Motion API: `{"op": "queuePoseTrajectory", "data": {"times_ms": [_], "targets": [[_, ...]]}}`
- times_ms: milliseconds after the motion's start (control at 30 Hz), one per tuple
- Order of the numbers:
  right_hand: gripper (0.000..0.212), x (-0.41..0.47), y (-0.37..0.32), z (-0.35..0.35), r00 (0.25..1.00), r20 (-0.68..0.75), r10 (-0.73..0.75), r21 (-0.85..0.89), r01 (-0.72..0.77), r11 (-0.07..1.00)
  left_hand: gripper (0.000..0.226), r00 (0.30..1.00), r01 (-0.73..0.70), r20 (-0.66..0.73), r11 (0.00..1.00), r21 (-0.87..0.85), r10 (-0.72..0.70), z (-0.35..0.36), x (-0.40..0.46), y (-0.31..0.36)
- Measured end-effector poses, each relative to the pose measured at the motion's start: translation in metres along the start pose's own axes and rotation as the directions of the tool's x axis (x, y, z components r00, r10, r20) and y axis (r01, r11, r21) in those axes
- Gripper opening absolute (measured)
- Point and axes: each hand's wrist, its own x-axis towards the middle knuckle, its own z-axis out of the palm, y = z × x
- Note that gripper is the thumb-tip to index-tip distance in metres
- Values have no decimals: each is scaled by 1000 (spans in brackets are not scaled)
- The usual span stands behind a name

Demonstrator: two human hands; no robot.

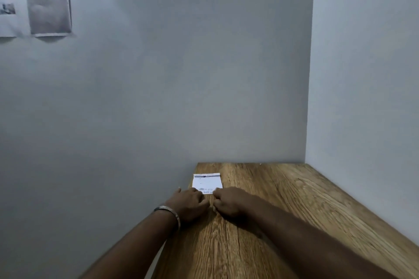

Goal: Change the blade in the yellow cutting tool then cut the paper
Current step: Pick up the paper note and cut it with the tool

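A small white paper [207, 182] with printed text lies on the wooden table [283, 210], close to its left edge and near the back wall. Both hands rest on the paper's near end and cover it. My left hand [189, 204], with a metal bangle on the wrist, lies on the paper with its fingers curled. My right hand [229, 201] is curled into a loose fist right beside it, knuckles almost touching the left hand. A sliver of white shows between the two hands. No yellow cutting tool is in view. What the right fist holds is hidden.
The table fills the corner between the grey back wall [181, 75] and the right wall [362, 75]. Its left edge drops off just left of my left hand. Several printed sheets [47, 4] hang on the wall at the upper left.
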Motion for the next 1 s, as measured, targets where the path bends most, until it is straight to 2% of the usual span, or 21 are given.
{"op": "queuePoseTrajectory", "data": {"times_ms": [400, 600, 767, 867, 1000], "targets": [[36, -146, -20, -5, 997, -57, -48, 108, 54, 993, 45, 999, -22, -41, 999, 39, 24, -19, -127, 63], [26, -220, -38, -12, 990, -109, -93, 50, 99, 994, 42, 991, -54, -120, 996, 73, 62, -18, -191, 89], [26, -267, -49, -6, 975, -174, -140, -32, 136, 990, 33, 984, -81, -150, 987, 137, 102, -19, -235, 107], [27, -287, -50, -12, 964, -194, -183, -21, 182, 983, 29, 974, -115, -177, 981, 155, 142, -23, -256, 111], [25, -301, -51, -16, 955, -216, -203, 23, 213, 977, 32, 959, -186, -198, 978, 98, 202, -20, -274, 109]]}}
